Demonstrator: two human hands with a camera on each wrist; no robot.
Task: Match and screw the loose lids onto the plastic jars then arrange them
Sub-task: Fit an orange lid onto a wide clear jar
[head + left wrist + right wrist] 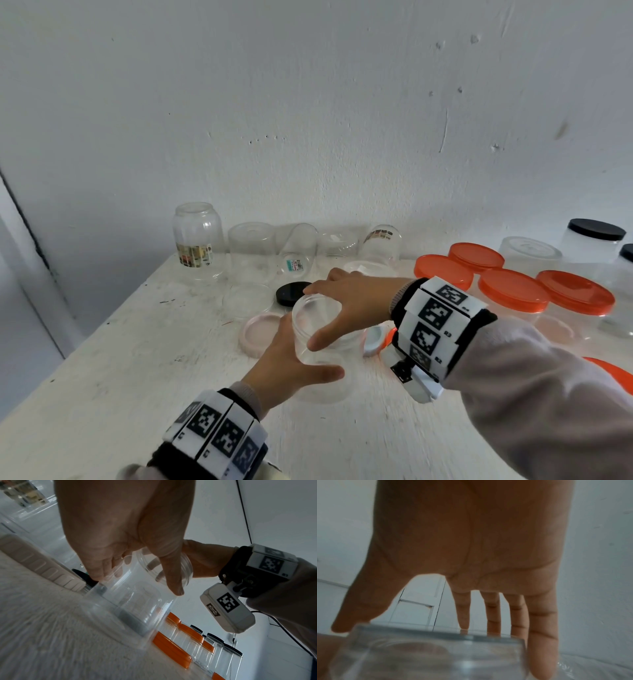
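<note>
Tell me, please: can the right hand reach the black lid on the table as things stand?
Probably yes. The black lid lies uncovered just beyond the right hand, with nothing between; but that hand grips the clear jar top and must let go first.

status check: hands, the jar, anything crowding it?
Left hand grips clear jar body, upright on table. Right hand grips its clear lid. Pink lid and black lid lie close behind; not blocking.
</note>
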